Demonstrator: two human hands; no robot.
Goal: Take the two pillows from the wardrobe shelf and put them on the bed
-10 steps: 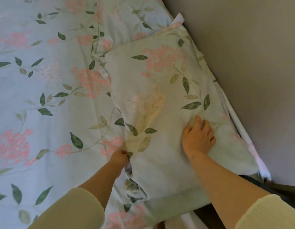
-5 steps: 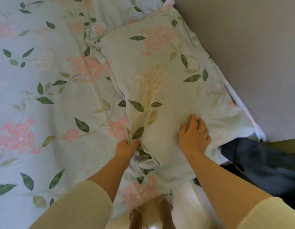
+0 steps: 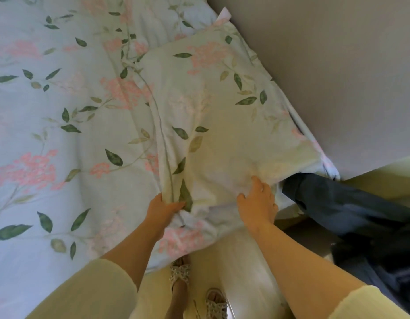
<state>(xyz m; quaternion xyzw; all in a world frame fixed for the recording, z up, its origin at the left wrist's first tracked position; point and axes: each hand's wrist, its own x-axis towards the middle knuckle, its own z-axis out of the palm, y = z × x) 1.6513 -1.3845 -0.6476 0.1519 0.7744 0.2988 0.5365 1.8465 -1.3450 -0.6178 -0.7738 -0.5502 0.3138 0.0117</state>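
One pillow (image 3: 213, 107) in a pale floral case lies on the bed (image 3: 50, 134), along its right edge by the wall. My left hand (image 3: 161, 209) pinches the pillow's near left corner, where the fabric bunches. My right hand (image 3: 257, 203) rests on the pillow's near edge, fingers curled onto the cloth. The bedspread has the same pink-flower and green-leaf print. No second pillow and no wardrobe show in the head view.
A plain beige wall (image 3: 326, 65) runs along the bed's right side. A dark blue garment (image 3: 349, 210) lies at the right next to the pillow's near corner. My feet in sandals (image 3: 181, 272) stand on the pale floor below the bed's near edge.
My right hand slid from the pillow's middle toward its near edge. My left hand kept its grip on the corner. The view pulled back, showing the floor, my feet and the dark garment.
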